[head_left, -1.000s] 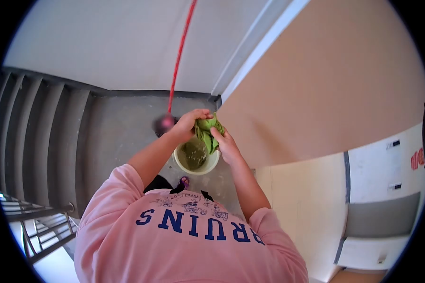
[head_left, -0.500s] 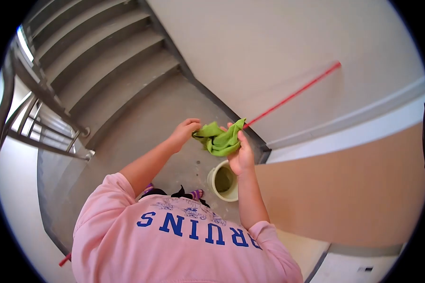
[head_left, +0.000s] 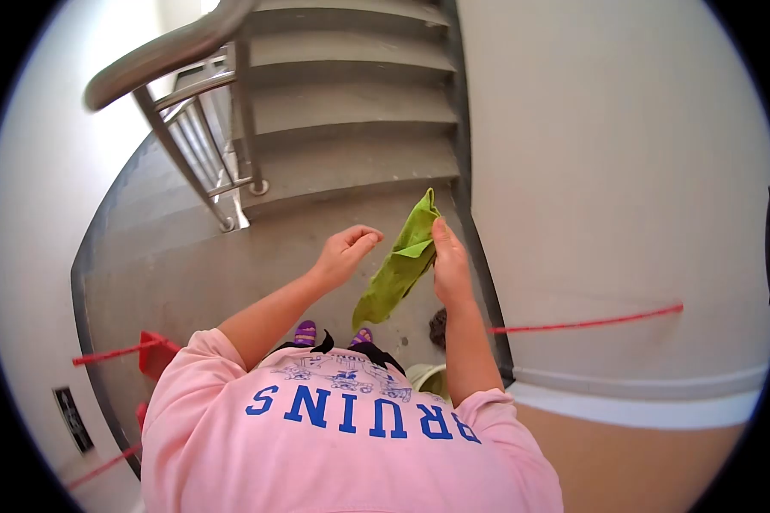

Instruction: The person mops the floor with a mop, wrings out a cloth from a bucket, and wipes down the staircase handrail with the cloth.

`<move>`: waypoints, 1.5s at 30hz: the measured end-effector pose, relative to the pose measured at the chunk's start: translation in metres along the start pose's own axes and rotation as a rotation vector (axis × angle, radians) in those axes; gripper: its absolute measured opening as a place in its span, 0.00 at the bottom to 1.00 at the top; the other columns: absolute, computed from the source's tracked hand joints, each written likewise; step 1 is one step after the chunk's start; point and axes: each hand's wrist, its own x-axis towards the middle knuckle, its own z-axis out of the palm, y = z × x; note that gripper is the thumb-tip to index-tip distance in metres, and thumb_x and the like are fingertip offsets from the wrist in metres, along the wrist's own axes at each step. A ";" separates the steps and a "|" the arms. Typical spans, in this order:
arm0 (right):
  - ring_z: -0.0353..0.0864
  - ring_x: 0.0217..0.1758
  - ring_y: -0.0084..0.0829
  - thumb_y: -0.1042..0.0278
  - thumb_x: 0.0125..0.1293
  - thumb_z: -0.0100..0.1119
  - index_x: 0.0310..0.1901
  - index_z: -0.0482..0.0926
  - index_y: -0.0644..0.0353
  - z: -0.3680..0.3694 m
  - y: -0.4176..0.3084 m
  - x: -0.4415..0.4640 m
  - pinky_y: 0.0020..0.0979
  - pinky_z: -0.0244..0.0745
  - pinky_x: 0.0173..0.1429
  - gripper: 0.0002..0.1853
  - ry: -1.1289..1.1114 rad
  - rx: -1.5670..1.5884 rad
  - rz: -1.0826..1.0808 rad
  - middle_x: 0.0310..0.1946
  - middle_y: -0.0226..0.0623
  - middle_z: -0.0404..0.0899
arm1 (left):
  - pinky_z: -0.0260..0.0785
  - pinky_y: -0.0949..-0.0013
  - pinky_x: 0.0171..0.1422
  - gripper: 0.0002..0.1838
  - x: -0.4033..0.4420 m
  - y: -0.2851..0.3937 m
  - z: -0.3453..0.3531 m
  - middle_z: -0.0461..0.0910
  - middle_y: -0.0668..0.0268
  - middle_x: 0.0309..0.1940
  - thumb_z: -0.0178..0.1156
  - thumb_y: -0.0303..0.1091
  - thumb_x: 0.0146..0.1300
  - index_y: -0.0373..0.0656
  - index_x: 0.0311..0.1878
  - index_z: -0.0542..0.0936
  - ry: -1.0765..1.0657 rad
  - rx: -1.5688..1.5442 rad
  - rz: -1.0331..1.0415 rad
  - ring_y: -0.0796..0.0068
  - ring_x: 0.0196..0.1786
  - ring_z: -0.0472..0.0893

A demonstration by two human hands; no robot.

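A green cloth (head_left: 398,274) hangs from my right hand (head_left: 452,261), which pinches it near its upper end, the thumb on top. The cloth slants down to the left, its lower end above my purple sandals. Just left of the cloth is my left hand (head_left: 348,255), its fingers curled together and apart from the cloth; nothing shows in it. Partly hidden behind my right forearm and shirt is a pale bucket (head_left: 429,378).
Grey stairs (head_left: 351,103) rise ahead, with a metal railing (head_left: 188,103) on their left. A red pole (head_left: 590,323) leans at the right wall beside a dark mop head (head_left: 437,328). A red dustpan (head_left: 156,354) stands at the left.
The view has turned left toward the stairs. My left hand has let go of the cloth, which now hangs stretched out from my right hand. The bucket has shifted down in view, behind my arm.
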 end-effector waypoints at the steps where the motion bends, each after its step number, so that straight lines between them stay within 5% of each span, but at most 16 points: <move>1: 0.71 0.52 0.22 0.46 0.72 0.44 0.58 0.70 0.68 0.011 0.000 0.007 0.23 0.63 0.59 0.29 -0.067 -0.010 -0.009 0.49 0.32 0.75 | 0.67 0.75 0.43 0.13 -0.001 -0.002 -0.011 0.79 0.72 0.33 0.53 0.38 0.67 0.37 0.40 0.80 0.057 -0.007 0.052 0.83 0.37 0.74; 8: 0.69 0.54 0.20 0.47 0.73 0.42 0.61 0.69 0.66 0.077 -0.005 0.047 0.25 0.63 0.60 0.29 -0.379 -0.157 -0.100 0.51 0.32 0.74 | 0.69 0.74 0.42 0.18 -0.014 -0.007 -0.077 0.79 0.70 0.34 0.53 0.43 0.65 0.37 0.46 0.79 0.118 0.364 -0.155 0.80 0.34 0.75; 11: 0.70 0.52 0.23 0.49 0.74 0.41 0.63 0.68 0.60 0.099 -0.013 0.053 0.26 0.64 0.59 0.26 -0.573 -0.286 -0.195 0.49 0.33 0.74 | 0.70 0.74 0.44 0.17 -0.004 0.003 -0.086 0.80 0.70 0.36 0.54 0.43 0.64 0.44 0.51 0.77 0.134 -0.140 -0.384 0.77 0.35 0.79; 14: 0.72 0.49 0.31 0.53 0.73 0.42 0.64 0.68 0.54 0.118 -0.027 0.064 0.29 0.66 0.57 0.23 -0.771 -0.530 -0.421 0.47 0.37 0.73 | 0.71 0.65 0.54 0.18 0.016 0.020 -0.086 0.78 0.66 0.45 0.47 0.41 0.68 0.43 0.56 0.73 0.159 -0.193 -0.360 0.71 0.46 0.79; 16: 0.73 0.50 0.37 0.56 0.71 0.45 0.63 0.69 0.54 0.122 -0.033 0.072 0.32 0.67 0.56 0.22 -0.924 -0.671 -0.613 0.47 0.41 0.72 | 0.64 0.63 0.63 0.20 0.053 -0.067 -0.110 0.73 0.65 0.54 0.48 0.43 0.69 0.44 0.60 0.70 0.038 -0.192 0.077 0.70 0.56 0.73; 17: 0.72 0.50 0.40 0.57 0.70 0.47 0.62 0.71 0.54 0.119 -0.032 0.077 0.33 0.68 0.56 0.22 -0.993 -0.742 -0.704 0.47 0.43 0.72 | 0.63 0.63 0.64 0.22 0.064 -0.066 -0.107 0.72 0.65 0.55 0.48 0.45 0.69 0.44 0.60 0.69 0.030 -0.247 0.140 0.70 0.57 0.72; 20: 0.72 0.53 0.41 0.57 0.67 0.51 0.60 0.73 0.54 0.101 -0.034 0.109 0.37 0.67 0.58 0.22 -1.167 -0.749 -0.763 0.49 0.44 0.72 | 0.59 0.63 0.67 0.25 0.095 -0.006 -0.073 0.68 0.65 0.60 0.47 0.50 0.69 0.45 0.63 0.67 0.074 -0.413 0.182 0.70 0.62 0.68; 23: 0.70 0.56 0.44 0.56 0.66 0.54 0.58 0.75 0.53 0.081 -0.056 0.151 0.42 0.62 0.62 0.21 -0.896 -0.727 -1.084 0.52 0.45 0.71 | 0.55 0.62 0.70 0.29 0.123 0.043 -0.030 0.65 0.65 0.64 0.46 0.54 0.68 0.46 0.66 0.65 0.127 -0.505 0.265 0.71 0.66 0.65; 27: 0.56 0.69 0.51 0.53 0.63 0.56 0.65 0.66 0.60 0.068 -0.079 0.204 0.49 0.46 0.71 0.31 -0.627 -0.721 -1.154 0.67 0.51 0.58 | 0.51 0.62 0.73 0.33 0.144 0.081 0.011 0.61 0.65 0.69 0.44 0.60 0.68 0.47 0.68 0.62 0.179 -0.602 0.393 0.70 0.70 0.61; 28: 0.49 0.74 0.52 0.49 0.63 0.55 0.68 0.59 0.65 0.069 -0.073 0.214 0.51 0.40 0.73 0.38 -0.713 -0.754 -1.146 0.70 0.54 0.50 | 0.50 0.61 0.74 0.34 0.145 0.088 0.015 0.61 0.65 0.69 0.43 0.60 0.68 0.47 0.69 0.62 0.170 -0.644 0.420 0.70 0.70 0.61; 35: 0.46 0.75 0.54 0.44 0.64 0.51 0.67 0.56 0.70 0.099 -0.070 0.200 0.51 0.36 0.74 0.41 -1.029 -0.328 -1.266 0.70 0.57 0.50 | 0.47 0.57 0.75 0.37 0.119 0.141 0.008 0.63 0.63 0.68 0.39 0.65 0.67 0.49 0.71 0.59 0.008 -0.897 0.617 0.66 0.70 0.62; 37: 0.50 0.74 0.53 0.48 0.63 0.55 0.67 0.59 0.68 0.106 -0.072 0.200 0.51 0.39 0.74 0.39 -1.103 -0.248 -1.306 0.69 0.55 0.54 | 0.46 0.56 0.76 0.38 0.106 0.146 -0.003 0.63 0.63 0.68 0.38 0.66 0.66 0.49 0.71 0.58 0.122 -0.839 0.674 0.65 0.70 0.63; 38: 0.51 0.74 0.53 0.50 0.62 0.56 0.66 0.59 0.68 0.110 -0.072 0.202 0.51 0.40 0.73 0.38 -1.137 -0.231 -1.329 0.69 0.54 0.55 | 0.57 0.63 0.70 0.38 0.101 0.146 -0.011 0.69 0.64 0.62 0.35 0.66 0.68 0.44 0.69 0.60 0.317 -0.703 0.672 0.71 0.65 0.68; 41: 0.54 0.73 0.51 0.55 0.60 0.61 0.65 0.63 0.65 0.130 -0.084 0.212 0.51 0.44 0.73 0.35 -1.203 -0.185 -1.334 0.69 0.52 0.56 | 0.61 0.64 0.65 0.40 0.099 0.164 -0.026 0.70 0.62 0.59 0.34 0.67 0.67 0.42 0.66 0.63 0.646 -0.517 0.900 0.71 0.60 0.71; 44: 0.56 0.72 0.51 0.62 0.59 0.62 0.63 0.67 0.63 0.162 -0.106 0.226 0.49 0.48 0.72 0.31 -1.146 -0.124 -1.359 0.68 0.53 0.57 | 0.62 0.63 0.60 0.36 0.107 0.203 -0.037 0.70 0.61 0.57 0.35 0.63 0.69 0.40 0.64 0.65 0.961 -0.136 1.047 0.69 0.56 0.70; 45: 0.57 0.71 0.51 0.64 0.59 0.62 0.62 0.68 0.63 0.172 -0.112 0.236 0.47 0.50 0.72 0.29 -1.066 -0.081 -1.333 0.67 0.53 0.58 | 0.62 0.61 0.60 0.34 0.111 0.212 -0.050 0.69 0.59 0.57 0.38 0.60 0.69 0.39 0.63 0.66 1.060 0.134 0.954 0.66 0.56 0.70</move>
